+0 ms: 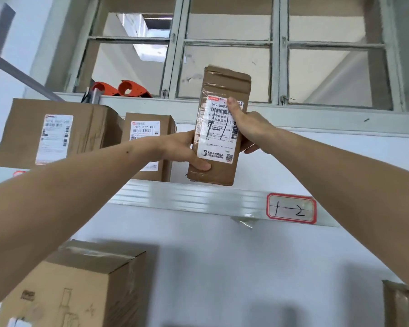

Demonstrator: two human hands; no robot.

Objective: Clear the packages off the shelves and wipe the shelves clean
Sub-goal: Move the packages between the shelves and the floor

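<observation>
Gripping a slim taped cardboard package, both hands, left, right, glossy label.

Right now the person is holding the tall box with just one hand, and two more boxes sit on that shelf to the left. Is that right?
Not quite: both hands hold the tall box. The left hand grips its lower left edge and the right hand its right side, as the head view shows. Two more boxes do sit on the shelf to the left.

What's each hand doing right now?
Left hand: grips the lower left edge of the tall package.
Right hand: grips the same package's right side, thumb on its label.
</observation>
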